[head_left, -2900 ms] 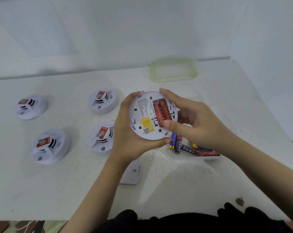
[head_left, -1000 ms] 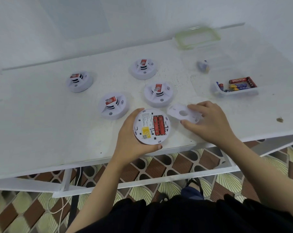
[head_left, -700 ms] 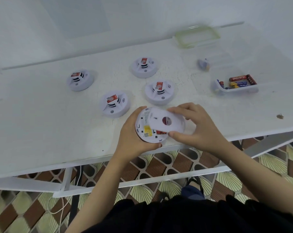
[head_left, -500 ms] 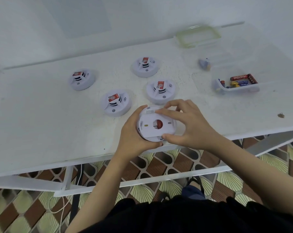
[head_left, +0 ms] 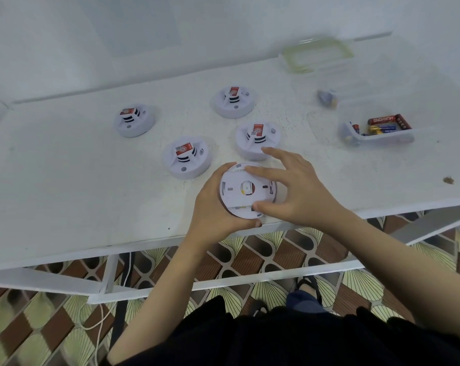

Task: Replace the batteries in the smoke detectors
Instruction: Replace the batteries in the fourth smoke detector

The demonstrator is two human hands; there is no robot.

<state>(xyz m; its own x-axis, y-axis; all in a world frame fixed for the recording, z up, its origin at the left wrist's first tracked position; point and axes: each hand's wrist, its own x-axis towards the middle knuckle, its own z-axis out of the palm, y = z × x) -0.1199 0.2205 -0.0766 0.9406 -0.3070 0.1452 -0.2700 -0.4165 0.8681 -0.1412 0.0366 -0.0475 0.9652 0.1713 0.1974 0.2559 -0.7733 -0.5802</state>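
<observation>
Looking down through the head view, finds the held detector point(head_left: 246, 215) lying back-up at the near edge of the bench point(head_left: 65, 180). Grips it from its left side with the left hand point(head_left: 215, 204), fingers curled round the rim, thumb tucked at the near edge. Spans the back cover point(head_left: 234, 192) lying on it with the right hand point(head_left: 302, 191), which comes in from the held detector's right. Lays the index finger across the cover's far edge and presses the thumb on its near edge, other fingers spread clear.

Hinges, by the look of it, on that pairing. Round cover, no long axis, so likely calls for a twist about its centre against the left hand's hold.

Shows four more detectors point(head_left: 188, 157) face-up beyond and left of the held detector. Shows the battery tray point(head_left: 382, 138), with batteries point(head_left: 384, 122) in it, well apart to the held detector's far right.
</observation>
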